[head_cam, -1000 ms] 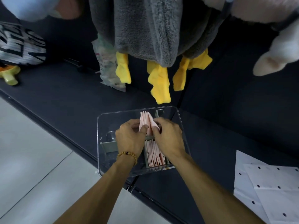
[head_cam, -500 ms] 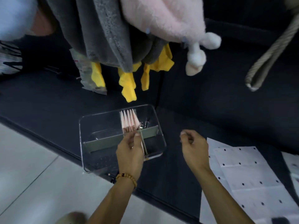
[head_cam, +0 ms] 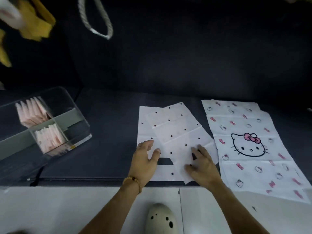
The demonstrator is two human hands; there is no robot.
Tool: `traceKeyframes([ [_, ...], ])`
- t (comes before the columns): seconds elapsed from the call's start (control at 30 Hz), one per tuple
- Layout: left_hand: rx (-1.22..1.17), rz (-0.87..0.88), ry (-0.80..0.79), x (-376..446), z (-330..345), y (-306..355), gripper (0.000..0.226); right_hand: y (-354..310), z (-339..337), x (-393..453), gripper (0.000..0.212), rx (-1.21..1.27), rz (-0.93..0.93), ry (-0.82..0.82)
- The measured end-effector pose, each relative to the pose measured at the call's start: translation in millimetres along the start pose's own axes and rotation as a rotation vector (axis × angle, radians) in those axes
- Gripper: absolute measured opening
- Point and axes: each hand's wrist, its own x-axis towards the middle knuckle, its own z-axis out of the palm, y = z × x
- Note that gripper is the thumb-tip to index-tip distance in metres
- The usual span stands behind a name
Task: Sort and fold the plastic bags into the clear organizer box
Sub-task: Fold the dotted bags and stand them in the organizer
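Both hands — left hand [head_cam: 146, 158] and right hand [head_cam: 200, 163] — are now lying open on the dotted bags [head_cam: 175, 130], having left the organizer box [head_cam: 79, 115] — folding's starting afresh.

Dim, blurred view

We saw motion blur on the yellow cloth [head_cam: 36, 22]; the dark backdrop swallowed detail.

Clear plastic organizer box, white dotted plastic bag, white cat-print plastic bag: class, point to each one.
Clear plastic organizer box [head_cam: 81, 114]: head view, right wall.
White dotted plastic bag [head_cam: 175, 130]: head view, middle.
White cat-print plastic bag [head_cam: 249, 146]: head view, cat face.
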Motion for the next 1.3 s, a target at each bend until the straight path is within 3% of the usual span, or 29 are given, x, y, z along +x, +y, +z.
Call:
traceKeyframes([
  [0.17,0.529,0.295,-0.228,8,32,-6,0.054,4,10,-9,0.027,-0.043,-0.165,0.176],
  [0.27,0.774,0.407,-0.32,9,44,-10,0.063,-1,11,-10,0.017,-0.009,-0.209,0.247],
  [0.47,0.74,0.534,-0.092,5,38,1,0.031,-25,3,-13,0.016,0.168,-0.35,0.362],
  [0.53,0.686,0.479,-0.032,5,16,1,0.03,-35,3,-16,0.038,0.17,-0.327,0.301],
  [0.6,0.648,0.363,-0.024,6,-13,-4,0.029,-40,4,-17,0.071,0.122,-0.306,0.13],
  [0.67,0.613,0.27,-0.034,8,-43,-11,0.025,-42,8,-17,0.088,0.006,-0.334,-0.039],
  [0.73,0.565,0.21,-0.078,8,-72,-18,0.022,-43,17,-17,0.081,-0.096,-0.421,-0.109],
  [0.83,0.494,0.118,-0.179,7,-105,-28,0.018,-53,24,-15,0.052,-0.06,-0.507,-0.06],
  [0.9,0.417,0.058,-0.206,6,-117,-32,0.017,-63,25,-13,0.053,-0.014,-0.497,-0.055],
  [0.97,0.341,0.011,-0.202,6,-124,-35,0.02,-74,23,-13,0.067,0.093,-0.41,-0.113],
  [1.03,0.297,-0.031,-0.186,6,-127,-37,0.022,-87,18,-11,0.064,0.197,-0.31,-0.163],
  [1.2,0.143,-0.161,0.012,11,-124,-51,0.004,-113,25,8,0.008,0.476,0.001,-0.134],
  [1.3,0.045,-0.254,0.156,14,-118,-60,0.005,-119,36,20,0.032,0.36,0.161,-0.1],
])
